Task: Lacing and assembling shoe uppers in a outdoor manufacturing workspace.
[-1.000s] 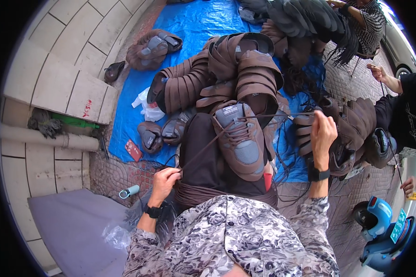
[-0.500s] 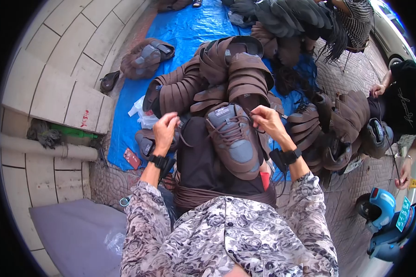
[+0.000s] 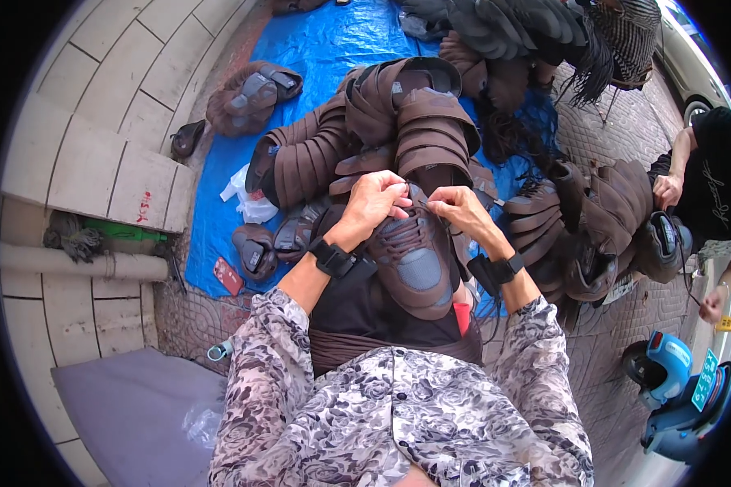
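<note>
A brown and grey shoe upper [image 3: 420, 268] lies across my lap, its toe toward me. A brown shoelace [image 3: 400, 237] runs criss-cross through its eyelets. My left hand [image 3: 375, 204] is over the upper's top left edge, its fingers pinched together at the lace. On the other side, my right hand [image 3: 463, 213] pinches the lace near the top eyelets. The fingertips hide the lace ends. A bundle of brown laces [image 3: 365, 347] lies over my lap on dark cloth.
Stacked brown uppers [image 3: 313, 158] cover the blue tarp [image 3: 300, 49] ahead. More stacks [image 3: 609, 203] stand at right, where another person's hand [image 3: 668, 190] is over a shoe upper. A red phone-like object [image 3: 227, 276] lies at left. A blue scooter [image 3: 682, 390] stands lower right.
My left hand has moved right and in from beside the upper to its top edge, close to the right hand. The right hand has shifted slightly left.
</note>
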A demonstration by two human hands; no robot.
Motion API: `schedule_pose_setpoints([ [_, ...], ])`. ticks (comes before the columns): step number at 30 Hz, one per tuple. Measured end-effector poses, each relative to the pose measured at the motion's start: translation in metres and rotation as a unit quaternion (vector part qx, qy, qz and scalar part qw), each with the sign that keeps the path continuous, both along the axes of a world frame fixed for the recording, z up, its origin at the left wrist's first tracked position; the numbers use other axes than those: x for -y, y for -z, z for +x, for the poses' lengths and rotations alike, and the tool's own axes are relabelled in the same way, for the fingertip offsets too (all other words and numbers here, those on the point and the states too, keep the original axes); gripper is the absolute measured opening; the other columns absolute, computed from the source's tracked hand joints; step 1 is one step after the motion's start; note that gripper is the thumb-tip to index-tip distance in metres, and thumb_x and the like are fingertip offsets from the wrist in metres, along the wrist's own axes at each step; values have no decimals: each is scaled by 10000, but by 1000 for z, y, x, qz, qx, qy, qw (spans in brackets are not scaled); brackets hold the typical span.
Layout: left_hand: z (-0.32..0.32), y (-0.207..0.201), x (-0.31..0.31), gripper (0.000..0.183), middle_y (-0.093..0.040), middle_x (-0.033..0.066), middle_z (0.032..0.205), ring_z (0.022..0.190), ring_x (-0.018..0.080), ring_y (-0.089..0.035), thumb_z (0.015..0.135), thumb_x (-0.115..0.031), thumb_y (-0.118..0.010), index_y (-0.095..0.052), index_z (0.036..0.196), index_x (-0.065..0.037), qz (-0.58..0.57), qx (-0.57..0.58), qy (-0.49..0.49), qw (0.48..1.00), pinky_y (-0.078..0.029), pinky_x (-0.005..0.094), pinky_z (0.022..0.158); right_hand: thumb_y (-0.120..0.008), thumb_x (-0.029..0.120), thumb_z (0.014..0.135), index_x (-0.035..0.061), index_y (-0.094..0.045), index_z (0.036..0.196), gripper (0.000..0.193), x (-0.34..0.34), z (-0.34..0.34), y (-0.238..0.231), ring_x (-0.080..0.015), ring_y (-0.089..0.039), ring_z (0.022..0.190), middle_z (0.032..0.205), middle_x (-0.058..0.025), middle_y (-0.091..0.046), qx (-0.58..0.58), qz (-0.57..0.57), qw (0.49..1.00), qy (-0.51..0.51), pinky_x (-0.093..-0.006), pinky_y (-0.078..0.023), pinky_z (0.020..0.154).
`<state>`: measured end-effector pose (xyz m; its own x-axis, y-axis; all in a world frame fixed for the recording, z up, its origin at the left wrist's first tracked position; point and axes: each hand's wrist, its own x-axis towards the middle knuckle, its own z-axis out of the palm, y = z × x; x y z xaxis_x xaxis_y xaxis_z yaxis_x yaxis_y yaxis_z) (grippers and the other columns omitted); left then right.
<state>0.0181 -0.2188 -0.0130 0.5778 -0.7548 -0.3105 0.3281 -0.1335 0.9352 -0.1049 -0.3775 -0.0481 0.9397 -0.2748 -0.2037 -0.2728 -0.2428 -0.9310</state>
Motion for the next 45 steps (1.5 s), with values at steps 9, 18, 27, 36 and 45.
schedule_pose_setpoints([
  [9,-4,9,8,140,-604,91,813,687,155,-626,887,-101,-523,-577,922,23,63,48,8,997,-542,257,550,-539,153,771,60,-584,650,159,8,22,-15,-12,-344,475,556,69,-467,-24,147,987,-61,-197,-231,435],
  [18,-8,18,8,150,-606,93,806,662,165,-636,889,-108,-526,-581,918,29,16,32,-8,999,-544,256,535,-544,155,775,2,-588,708,173,-5,10,13,-64,-465,535,570,13,-510,84,16,996,-14,-221,-360,485],
  [27,-1,-7,-27,165,-642,97,766,634,146,-642,832,-50,-584,-624,962,43,-21,229,-218,948,-524,233,511,-645,99,769,-4,-623,901,168,-5,17,-25,-153,-577,671,727,-120,-595,124,-164,978,23,-282,-450,610],
  [36,-31,19,-84,158,-626,109,731,586,160,-632,832,-92,-568,-613,874,53,47,15,-146,988,-506,247,431,-599,36,737,-23,-634,904,180,-60,52,-33,-187,-616,629,703,-137,-628,170,-168,959,-150,-288,-473,594],
  [45,-30,27,-82,157,-624,93,687,531,146,-620,828,-111,-584,-609,824,44,103,50,-111,987,-496,243,432,-592,101,642,43,-669,817,200,-63,51,-35,-304,-615,722,736,-147,-622,98,-259,944,-181,-383,-476,640],
])
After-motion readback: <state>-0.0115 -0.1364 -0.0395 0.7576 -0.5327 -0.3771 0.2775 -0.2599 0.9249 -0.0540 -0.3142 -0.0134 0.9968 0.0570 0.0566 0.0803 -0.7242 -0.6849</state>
